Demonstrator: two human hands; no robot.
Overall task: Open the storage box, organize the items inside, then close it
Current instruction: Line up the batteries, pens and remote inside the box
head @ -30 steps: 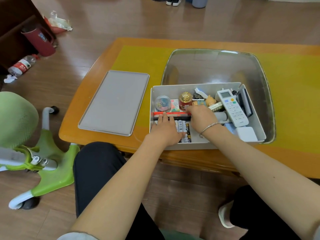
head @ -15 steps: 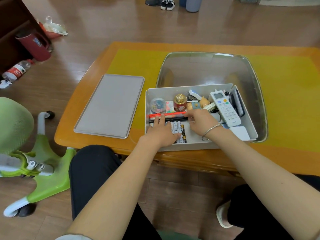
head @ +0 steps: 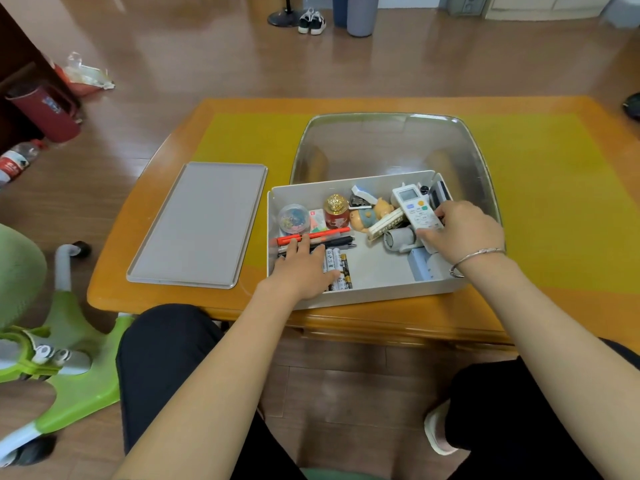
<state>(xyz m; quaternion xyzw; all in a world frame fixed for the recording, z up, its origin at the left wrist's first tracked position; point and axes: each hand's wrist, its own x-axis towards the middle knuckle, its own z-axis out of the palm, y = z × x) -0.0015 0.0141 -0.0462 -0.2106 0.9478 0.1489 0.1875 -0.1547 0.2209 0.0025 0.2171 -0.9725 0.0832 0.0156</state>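
Observation:
The white storage box (head: 367, 296) stands open at the table's near edge, and its grey lid (head: 199, 223) lies flat to the left of it. My left hand (head: 303, 266) rests with straight fingers on the pens (head: 332, 237) and partly covers the batteries (head: 341, 268) in the box's left half. My right hand (head: 462, 233) grips the lower end of the white remote control (head: 414, 206) at the box's right side. Between them lie a red jar with a gold cap (head: 336, 211), a small toy figure (head: 369, 216), a round clip tub (head: 293, 218) and a grey roll (head: 398, 237).
A clear glass inset (head: 391, 147) sits in the orange table (head: 114, 296) behind the box, with yellow mat (head: 561, 202) on both sides. A green chair base (head: 69, 358) stands on the floor at left. My knees are close under the table's front edge.
My right hand has moved from the pens in the middle of the box to the right and taken hold of the remote control. My left hand stayed on the pens and batteries.

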